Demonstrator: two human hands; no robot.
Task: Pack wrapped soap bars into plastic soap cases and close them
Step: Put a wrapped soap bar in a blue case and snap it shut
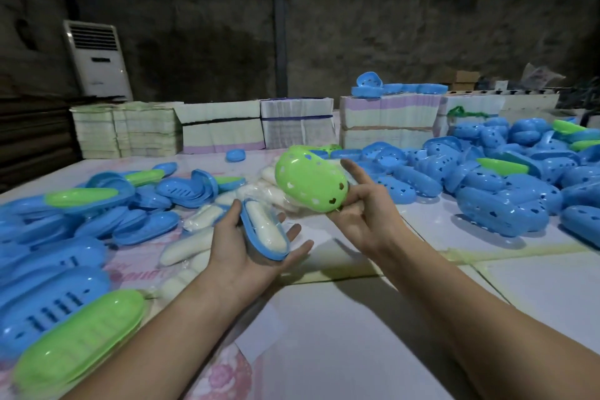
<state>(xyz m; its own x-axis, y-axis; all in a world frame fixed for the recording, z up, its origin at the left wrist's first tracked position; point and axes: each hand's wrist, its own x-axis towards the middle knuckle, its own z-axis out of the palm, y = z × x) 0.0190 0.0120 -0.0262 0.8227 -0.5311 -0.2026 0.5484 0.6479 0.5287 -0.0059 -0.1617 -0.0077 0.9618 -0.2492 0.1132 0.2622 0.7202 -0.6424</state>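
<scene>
Head view, and both hands are up over the tabletop (357, 334). Left hand (246, 247) lies palm up, fingers loosely cupped, cradling a blue case base (259, 237), a long oval tray tilted on the palm with its far end near the fingertips. Inside it sits a wrapped soap bar (264, 224), pale cream, oblong, glossy under clear film, filling most of the tray. Right hand (363, 201) is just beside it, a little higher, pinching a green lid (308, 183) at its near edge between thumb and curled fingers, index finger sticking up behind it. That lid is bright lime, domed, oval, dotted with small cut-out holes, some heart-shaped, its rounded back turned toward the camera. Lid and base are close but apart, the lid above and to the right of the tray.

On the tabletop behind the left hand lies a heap of loose wrapped soaps (207, 214), same cream colour, some reaching toward the near edge. To the left spreads a pile of blue bases (65, 256) with slotted floors, and a green base (81, 344) lies on top nearest the camera. To the right is a big mound of blue perforated lids (506, 191), a few green ones mixed in. Along the far edge stand bundled paper stacks (227, 130), and a white floor air conditioner (97, 58) is against the dark wall.
</scene>
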